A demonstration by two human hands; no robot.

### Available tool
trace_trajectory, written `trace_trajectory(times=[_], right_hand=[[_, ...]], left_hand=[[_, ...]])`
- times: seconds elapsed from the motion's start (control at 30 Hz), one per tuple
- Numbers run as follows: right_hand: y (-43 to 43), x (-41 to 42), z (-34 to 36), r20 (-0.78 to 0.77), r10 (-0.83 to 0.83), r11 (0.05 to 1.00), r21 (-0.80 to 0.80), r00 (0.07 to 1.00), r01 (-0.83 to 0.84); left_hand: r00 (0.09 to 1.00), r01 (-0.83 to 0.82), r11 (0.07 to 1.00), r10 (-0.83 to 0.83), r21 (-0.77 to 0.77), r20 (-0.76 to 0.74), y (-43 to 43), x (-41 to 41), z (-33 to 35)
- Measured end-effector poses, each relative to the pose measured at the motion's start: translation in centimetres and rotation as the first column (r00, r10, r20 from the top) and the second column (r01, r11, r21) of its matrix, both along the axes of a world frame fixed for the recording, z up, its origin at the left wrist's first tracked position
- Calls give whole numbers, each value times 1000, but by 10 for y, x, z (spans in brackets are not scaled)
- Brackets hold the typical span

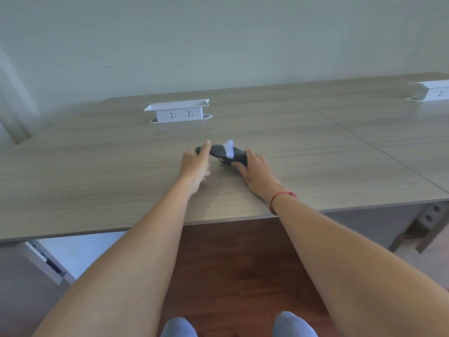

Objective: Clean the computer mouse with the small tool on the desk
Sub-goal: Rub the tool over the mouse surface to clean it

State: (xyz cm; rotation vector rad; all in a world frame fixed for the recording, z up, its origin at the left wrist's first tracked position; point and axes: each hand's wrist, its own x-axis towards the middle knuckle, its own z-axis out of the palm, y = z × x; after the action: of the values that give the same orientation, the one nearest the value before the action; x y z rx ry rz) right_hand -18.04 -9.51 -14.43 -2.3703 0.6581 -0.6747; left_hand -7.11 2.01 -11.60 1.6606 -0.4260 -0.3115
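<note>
Both hands [196, 164] gripping mouse [224, 154], desk [97, 178]

I'm seeing soft, even daylight, kinda cool and washed out. Wide-angle lens is bending the desk [97, 181] edges, and both hands are casting faint shadows, slightly blurry.

I count two hands of mine over the desk [121, 178]: my left hand [195, 164] and my right hand [255, 170]. Between them lies one black computer mouse [218, 152]. On top of the mouse sits one small white tool [228, 148]. Beyond the mouse stands one white socket box [177, 111] showing two outlets; a second socket box [431, 90] stands far right of the mouse. One red string bracelet [281, 197] circles my right wrist. Two knees in grey show below.
</note>
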Motion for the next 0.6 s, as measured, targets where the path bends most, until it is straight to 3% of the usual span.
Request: trace_trajectory(times=[0.07,0.13,0.23,0.33,0.4,0.5,0.53,0.6], right_hand=[[0,0,-1,-2,3,1000,0,1000,-3],[0,1,-1,-8,2,1000,-3,1000,-2],[0,2,-2,0,3,1000,-21,1000,-3],[1,1,-1,3,20,999,-39,1000,-19],[1,-1,0,-4,32,998,-56,999,-32],[1,-3,0,-9,45,994,-98,999,-46],[1,-3,1,-11,45,994,-101,999,-46],[1,-2,1,-20,47,993,-109,999,-49]], left_hand=[[988,-152,988,152,20,4,6,4,-3],[980,-199,979,199,-41,2,11,7,-2],[999,11,984,-20,-177,-48,5,-4,13],[992,124,988,-126,-94,-17,-10,-20,12],[999,-15,999,17,-37,43,-11,-22,4],[936,-304,953,301,-12,183,-2,-9,-2],[941,-290,957,290,-28,175,2,-4,-3],[993,-96,993,101,-76,67,7,-2,-1]])
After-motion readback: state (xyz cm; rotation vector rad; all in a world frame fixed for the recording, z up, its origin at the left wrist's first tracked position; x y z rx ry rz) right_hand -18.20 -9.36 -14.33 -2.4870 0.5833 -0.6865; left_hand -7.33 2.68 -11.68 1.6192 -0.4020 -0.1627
